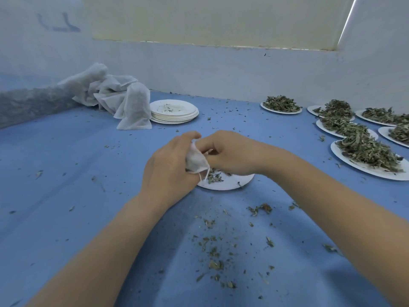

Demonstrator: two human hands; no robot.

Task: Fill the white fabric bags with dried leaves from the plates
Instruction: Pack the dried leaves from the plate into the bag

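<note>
Gripping white fabric bag (pixel 197 159) in curled left hand (pixel 168 167) above near-empty plate (pixel 225 181); right hand (pixel 232 152) fingers pinching bag's mouth. No legible writing.

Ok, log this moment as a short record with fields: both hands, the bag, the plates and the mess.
left hand: grips white fabric bag
right hand: fingers at the bag's mouth
working plate: under the hands, few leaves left
full plates: six, on the right
emptied plates: stacked at back
spare bags: piled beside stack
blue table: scattered leaf crumbs
</note>
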